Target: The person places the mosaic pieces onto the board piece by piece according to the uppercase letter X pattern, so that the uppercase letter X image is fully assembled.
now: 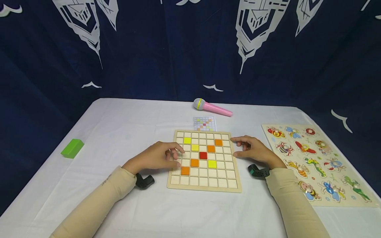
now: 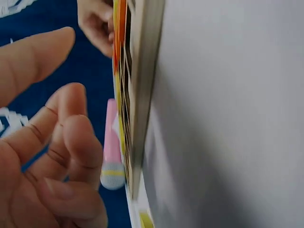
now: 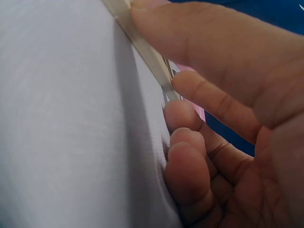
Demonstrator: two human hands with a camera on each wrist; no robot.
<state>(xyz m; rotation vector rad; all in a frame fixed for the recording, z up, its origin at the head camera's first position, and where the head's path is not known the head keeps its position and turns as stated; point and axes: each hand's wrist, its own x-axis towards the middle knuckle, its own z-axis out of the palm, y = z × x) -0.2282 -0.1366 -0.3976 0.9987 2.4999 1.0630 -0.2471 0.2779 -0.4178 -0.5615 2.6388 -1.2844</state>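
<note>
A square wooden grid board (image 1: 203, 181) lies flat on the white cloth between both hands. Most of its cells are pale; a red tile (image 1: 203, 155) sits near the middle. Several orange tiles (image 1: 194, 162) run along one diagonal, and yellow tiles (image 1: 212, 164) along the other. My left hand (image 1: 157, 155) hovers over the board's left side, fingers loosely bent, nothing between them. At the right edge, my right hand (image 1: 256, 150) has its thumb (image 3: 156, 28) and index fingertip against the board's side. The left wrist view shows the board edge-on beside the left fingers.
Behind the board lies a small printed pattern card (image 1: 204, 124), with a pink toy microphone (image 1: 215, 108) beyond it. An insect puzzle board (image 1: 342, 200) is at the right, partly behind the right forearm. A green block (image 1: 72, 148) lies near the table's left edge.
</note>
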